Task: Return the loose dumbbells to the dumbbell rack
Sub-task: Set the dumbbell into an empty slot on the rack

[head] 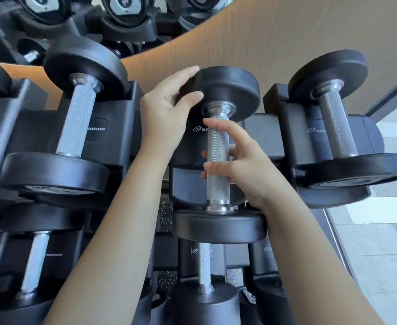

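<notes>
1. Here, in the head view, your right hand is loosely curled around the knurled handle of the centre dumbbell, fingers wrapped but not clamped tight.
2. Your left hand is spread over the edge of that dumbbell's far head, thumb under the rim, fingers on top.
3. The dumbbell lies in its black cradle on the upper tier of the dumbbell rack, handle pointing away from you, near head overhanging the front edge.
4. A racked dumbbell on the left and one on the right flank it, each with a clear gap.
5. The wooden wall stands just behind the far heads.
6. Another dumbbell sits on the lower tier directly below.
</notes>
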Demonstrator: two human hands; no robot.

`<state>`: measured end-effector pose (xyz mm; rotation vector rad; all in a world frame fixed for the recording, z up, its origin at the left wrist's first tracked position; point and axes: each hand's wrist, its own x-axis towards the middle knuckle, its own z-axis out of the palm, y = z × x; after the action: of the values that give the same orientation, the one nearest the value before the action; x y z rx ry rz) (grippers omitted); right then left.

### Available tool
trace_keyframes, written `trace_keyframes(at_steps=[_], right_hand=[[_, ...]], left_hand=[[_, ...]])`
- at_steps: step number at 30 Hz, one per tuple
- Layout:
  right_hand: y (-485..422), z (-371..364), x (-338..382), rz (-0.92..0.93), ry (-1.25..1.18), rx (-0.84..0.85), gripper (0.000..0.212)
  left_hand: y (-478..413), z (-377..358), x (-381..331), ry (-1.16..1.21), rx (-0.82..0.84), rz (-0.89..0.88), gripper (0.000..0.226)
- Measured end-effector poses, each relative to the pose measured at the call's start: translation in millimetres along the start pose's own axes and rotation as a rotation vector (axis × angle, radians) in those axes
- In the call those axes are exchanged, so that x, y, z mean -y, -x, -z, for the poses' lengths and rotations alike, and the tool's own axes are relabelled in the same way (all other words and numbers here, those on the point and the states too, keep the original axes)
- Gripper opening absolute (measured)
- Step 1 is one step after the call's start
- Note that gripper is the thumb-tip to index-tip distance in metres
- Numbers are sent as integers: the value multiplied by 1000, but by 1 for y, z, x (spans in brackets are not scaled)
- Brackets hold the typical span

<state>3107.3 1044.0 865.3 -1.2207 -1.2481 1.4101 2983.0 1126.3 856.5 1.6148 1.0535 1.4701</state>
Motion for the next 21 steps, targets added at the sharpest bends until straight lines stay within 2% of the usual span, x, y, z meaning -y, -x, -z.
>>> trace_keyframes(at_steps=[12, 21], right_hand=[[-35, 12, 5, 36, 11, 4, 64], [-53, 8, 4, 36, 84, -58, 63]], left_hand=[[-29, -8, 15, -13, -77, -49, 41], [-36, -7, 14, -172, -82, -120, 34]])
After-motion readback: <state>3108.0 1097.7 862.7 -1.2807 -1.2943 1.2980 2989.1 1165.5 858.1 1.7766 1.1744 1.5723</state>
